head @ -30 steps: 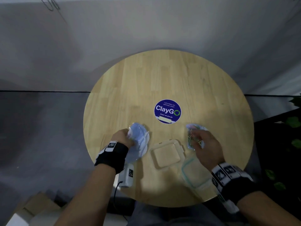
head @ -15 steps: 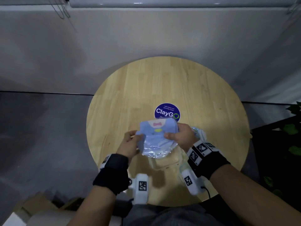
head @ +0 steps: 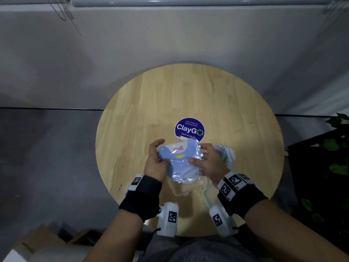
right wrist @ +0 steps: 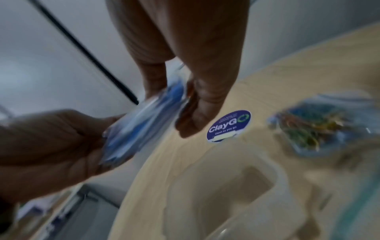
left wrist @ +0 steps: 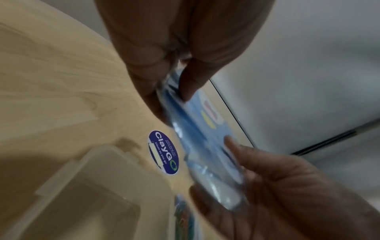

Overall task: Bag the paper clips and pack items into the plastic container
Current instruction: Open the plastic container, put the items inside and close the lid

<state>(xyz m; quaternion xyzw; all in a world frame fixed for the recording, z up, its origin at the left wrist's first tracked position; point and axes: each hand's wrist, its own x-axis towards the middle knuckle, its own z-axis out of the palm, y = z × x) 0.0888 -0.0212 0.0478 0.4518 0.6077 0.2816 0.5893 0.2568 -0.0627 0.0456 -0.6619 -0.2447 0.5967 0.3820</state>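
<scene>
With the left hand (head: pixel 156 163), pinches the left edge of a blue packet (head: pixel 181 163) in clear wrap, thumb on top and fingers underneath. With the right hand (head: pixel 205 165), grips the opposite edge the same way, thumb on the printed face. Holds the packet in the air between the two hands, nearly flat, above the desk (head: pixel 207 95); pink bow and yellow oval on its upper face.

Directly under the hands, on the desk: the plastic container (head: pixel 181 191), open, with its lid (head: pixel 206 197) just beside it, below the right wrist. Just past the right hand, on its outer side: the clear bag of coloured paper clips (head: pixel 224 154), lying on the desk, apart from the container. Beyond the fingertips of both hands: a round purple sticker (head: pixel 189 129) on the wood.
</scene>
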